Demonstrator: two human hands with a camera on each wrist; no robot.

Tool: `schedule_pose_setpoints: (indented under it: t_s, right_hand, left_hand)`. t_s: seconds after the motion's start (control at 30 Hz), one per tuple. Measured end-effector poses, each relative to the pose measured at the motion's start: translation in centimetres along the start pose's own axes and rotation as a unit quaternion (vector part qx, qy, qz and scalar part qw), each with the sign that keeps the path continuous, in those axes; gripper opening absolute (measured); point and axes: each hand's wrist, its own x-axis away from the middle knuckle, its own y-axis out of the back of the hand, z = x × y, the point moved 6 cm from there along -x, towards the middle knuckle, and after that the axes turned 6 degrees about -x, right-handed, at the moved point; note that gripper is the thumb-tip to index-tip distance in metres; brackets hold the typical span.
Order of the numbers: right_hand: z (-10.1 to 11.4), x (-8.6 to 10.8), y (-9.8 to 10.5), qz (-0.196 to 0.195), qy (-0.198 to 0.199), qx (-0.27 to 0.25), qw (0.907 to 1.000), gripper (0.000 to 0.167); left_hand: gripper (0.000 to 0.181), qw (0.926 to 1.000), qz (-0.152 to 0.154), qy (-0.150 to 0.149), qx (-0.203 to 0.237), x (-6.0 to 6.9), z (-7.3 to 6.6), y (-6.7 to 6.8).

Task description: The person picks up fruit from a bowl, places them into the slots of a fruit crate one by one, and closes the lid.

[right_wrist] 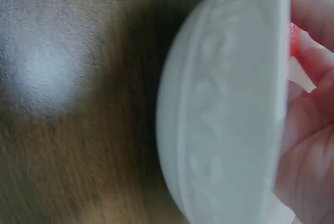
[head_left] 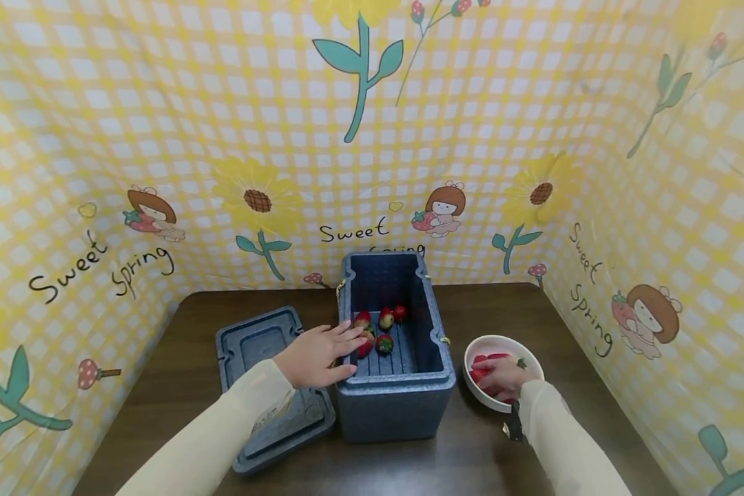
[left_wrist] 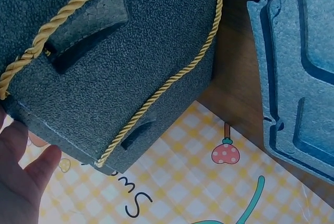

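My left hand (head_left: 319, 355) rests on the left rim of a dark blue-grey foam box (head_left: 390, 406), its fingers extended over the edge. Several strawberries (head_left: 384, 343) lie on the ribbed floor inside, most of them near that hand. To the right of the box, my right hand (head_left: 502, 377) reaches down into a white bowl (head_left: 533, 350) among red strawberries (head_left: 479, 374). In the right wrist view the bowl's wall (right_wrist: 224, 104) covers part of the fingers (right_wrist: 313, 18). Some red shows between them, but whether they grip a strawberry is hidden.
The box's lid (head_left: 285, 441) lies flat left of the box, on the dark wooden table (head_left: 471, 461). A yellow twisted rope (left_wrist: 172, 80) runs along the box's outside. Checked cloth (head_left: 372, 172) hangs behind and at both sides.
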Motion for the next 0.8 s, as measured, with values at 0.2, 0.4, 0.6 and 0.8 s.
schedule_pose_setpoints:
  t_s: [0.2, 0.4, 0.6, 0.8]
  right_hand:
    - [0.0, -0.1, -0.2, -0.027, 0.017, -0.008, 0.9995, 0.056]
    - [1.2, 0.3, 0.0, -0.053, 0.029, 0.017, 0.998, 0.05]
    - [4.4, 0.8, 1.1, -0.072, 0.042, 0.076, 0.9937, 0.046]
    - [8.1, 0.5, 2.1, -0.069, 0.059, 0.11, 0.9897, 0.053]
  left_hand:
    - [0.055, 1.0, -0.004, -0.002, -0.003, -0.2, -0.2, 0.4]
    - [0.057, 1.0, -0.003, 0.001, -0.001, -0.2, -0.2, 0.5]
    - [0.057, 1.0, -0.002, 0.001, 0.0, 0.0, -0.2, 0.4]
    - [0.055, 0.9999, -0.008, 0.006, 0.004, 0.1, -0.1, 0.1]
